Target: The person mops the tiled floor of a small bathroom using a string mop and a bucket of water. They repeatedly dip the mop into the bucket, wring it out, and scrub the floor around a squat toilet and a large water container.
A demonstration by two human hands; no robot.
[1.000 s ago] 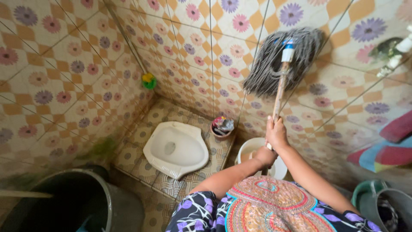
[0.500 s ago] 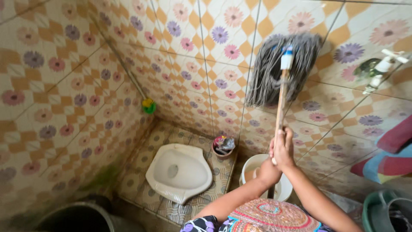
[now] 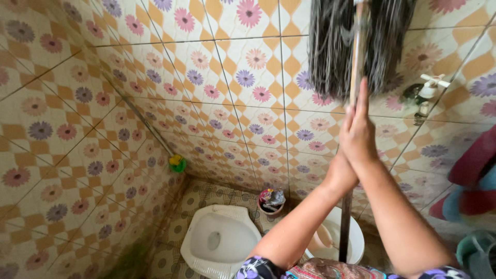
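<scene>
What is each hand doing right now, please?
Left hand: pressed flat against the mop handle, fingers mostly hidden.
Right hand: fingers straight, palm pressed on the handle; mop held upright between both palms.

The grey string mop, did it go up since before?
Yes. The grey string mop rose up the flowered wall, now above the white tap.

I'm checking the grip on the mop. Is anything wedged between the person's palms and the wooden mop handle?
Nothing visible does. The left hand and right hand press flat against the wooden mop handle from either side, just below the grey string mop head, which hangs against the flowered tile wall.
</scene>
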